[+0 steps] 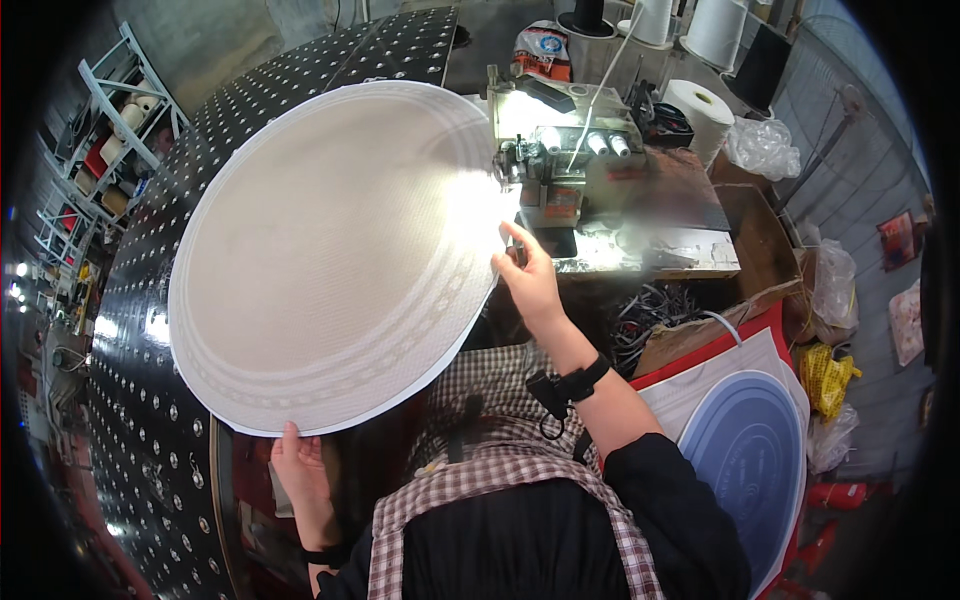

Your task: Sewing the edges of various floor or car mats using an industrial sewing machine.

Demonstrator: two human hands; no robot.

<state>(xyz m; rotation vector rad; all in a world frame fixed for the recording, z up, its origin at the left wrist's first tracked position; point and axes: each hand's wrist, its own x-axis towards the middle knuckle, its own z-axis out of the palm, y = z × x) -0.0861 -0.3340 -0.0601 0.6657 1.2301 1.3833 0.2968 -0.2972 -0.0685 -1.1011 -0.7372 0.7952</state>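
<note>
Our L hand point(301, 470) pinches the mat point(320, 250) at abt 6 o'clock, R hand point(531, 285) touches its rim at 3, grip unclear; prob. spaced apart to keep it flat, edge by the sewing machine point(590, 165) at 2 o'clock.

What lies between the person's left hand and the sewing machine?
In the head view, the pale mat fills most of that stretch, with the right hand at its edge near the sewing machine.

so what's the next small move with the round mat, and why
Perhaps turn the round mat slightly past the sewing machine: its edge lies at the machine's left side, with the right hand at that edge and the left hand at the near rim.
</note>
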